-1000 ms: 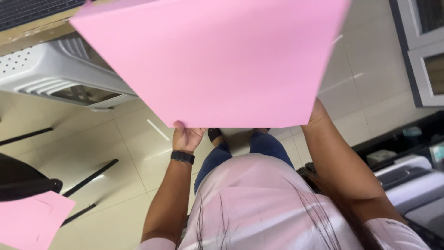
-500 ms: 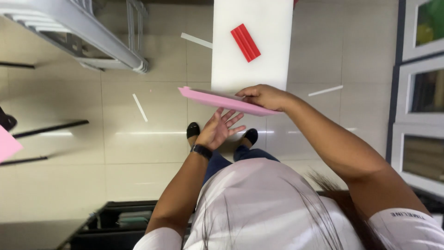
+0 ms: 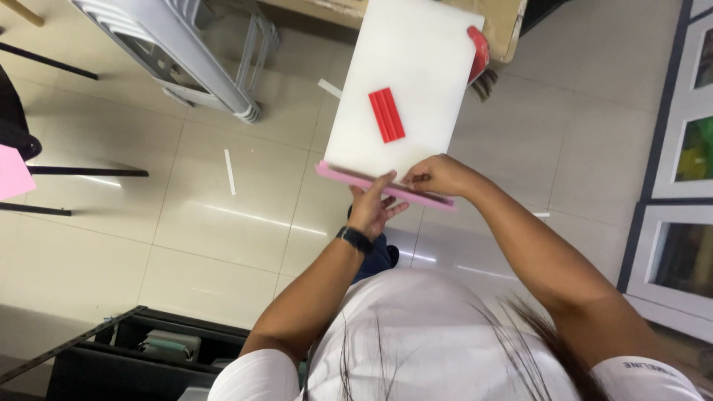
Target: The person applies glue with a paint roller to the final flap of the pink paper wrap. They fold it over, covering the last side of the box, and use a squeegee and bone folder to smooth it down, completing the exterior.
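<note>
Person is standing over a white board (image 3: 405,85) and holding a pink sheet (image 3: 382,187) edge-on along the board's near edge. Sheet is looking flat and thin, w/ no fold or crease showing from this angle.

Left hand (image 3: 373,208) is sitting under the sheet approx. mid-length, thumb up over the top edge, other fingers spread below, so it's gripping lightly rather than clamped tight. Right hand (image 3: 438,176) is closing on the sheet's top edge toward the right end, fingertips pinched together on it.

A red ridged strip (image 3: 387,115) is lying on the board, well apart from both hands, untouched. A red rounded thing (image 3: 480,52) is poking out at the board's far right corner; can't tell what it is. Grey plastic chair (image 3: 178,52) is standing to the left on the tiled floor (image 3: 223,230), and another bit of pink paper (image 3: 13,172) is showing at the left edge.

Progress, as a judgement: sheet is in hand and brought to the board, but not laid down on it yet; positioning is under way, anything w/ the red strip isn't begun.
</note>
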